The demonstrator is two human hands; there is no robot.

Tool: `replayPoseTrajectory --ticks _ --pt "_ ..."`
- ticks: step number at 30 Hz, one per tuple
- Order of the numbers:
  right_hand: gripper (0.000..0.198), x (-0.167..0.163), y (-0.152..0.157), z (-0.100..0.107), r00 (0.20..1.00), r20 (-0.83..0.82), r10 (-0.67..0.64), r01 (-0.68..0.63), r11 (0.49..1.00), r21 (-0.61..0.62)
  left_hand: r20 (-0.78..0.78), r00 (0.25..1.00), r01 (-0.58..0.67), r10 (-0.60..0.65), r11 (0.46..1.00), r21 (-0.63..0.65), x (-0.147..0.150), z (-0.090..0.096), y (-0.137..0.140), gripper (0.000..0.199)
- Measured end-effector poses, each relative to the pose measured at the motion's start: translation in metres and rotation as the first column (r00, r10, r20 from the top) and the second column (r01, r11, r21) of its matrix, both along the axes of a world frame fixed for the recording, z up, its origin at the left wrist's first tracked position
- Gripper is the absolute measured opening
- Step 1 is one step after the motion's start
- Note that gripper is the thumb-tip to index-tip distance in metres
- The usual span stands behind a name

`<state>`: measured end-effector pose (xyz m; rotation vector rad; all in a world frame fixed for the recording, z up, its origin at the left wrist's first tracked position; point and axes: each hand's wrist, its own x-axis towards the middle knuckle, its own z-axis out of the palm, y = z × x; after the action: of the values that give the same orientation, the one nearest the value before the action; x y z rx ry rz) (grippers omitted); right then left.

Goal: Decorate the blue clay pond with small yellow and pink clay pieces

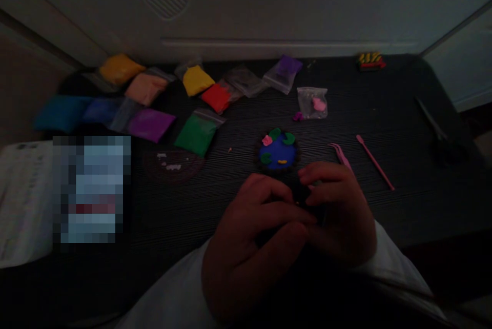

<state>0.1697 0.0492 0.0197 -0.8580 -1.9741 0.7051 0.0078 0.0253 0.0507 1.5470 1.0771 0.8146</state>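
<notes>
In the dim head view, my left hand [257, 237] and my right hand [340, 206] meet close above the front of the table, fingers bent and pinching together. What lies between them is too dark and hidden to make out; only a small pale glint shows by the right fingers. Just beyond the fingertips lies a round clay pond [277, 152] with a blue middle, a dark beaded rim, green lily pads and a pink flower. Pink tweezers [340, 155] rest partly behind my right hand. A pink modelling stick [374, 162] lies to their right.
Bags of coloured clay, including a green one [196, 133] and a yellow one [197, 80], spread across the left and back. A small bag with pink clay [318, 104] lies mid-back. Scissors [442, 139] sit right. A blurred-out screen [98, 185] and paper [25, 201] are left.
</notes>
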Motion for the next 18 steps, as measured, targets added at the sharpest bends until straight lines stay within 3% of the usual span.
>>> replayPoseTrajectory --ticks 5,9,13,18 --pt "0.049 -0.002 0.001 -0.002 0.999 0.036 -0.023 0.022 0.999 0.029 -0.012 1.0 -0.007 0.007 1.0 0.009 0.002 -0.004 0.0 0.029" --pt "0.056 0.002 0.003 0.009 0.992 0.123 -0.018 0.009 0.998 0.07 0.038 0.999 -0.038 0.036 0.998 0.052 0.004 0.002 -0.001 0.032" --pt "0.058 0.009 0.009 0.042 0.97 0.242 0.007 -0.051 0.983 0.174 0.074 0.997 -0.044 0.035 0.99 0.131 0.006 0.028 -0.002 0.032" --pt "0.06 0.012 0.019 0.102 0.961 0.276 -0.013 -0.077 0.946 0.313 0.098 0.993 -0.093 0.07 0.963 0.255 0.008 0.074 0.003 0.033"
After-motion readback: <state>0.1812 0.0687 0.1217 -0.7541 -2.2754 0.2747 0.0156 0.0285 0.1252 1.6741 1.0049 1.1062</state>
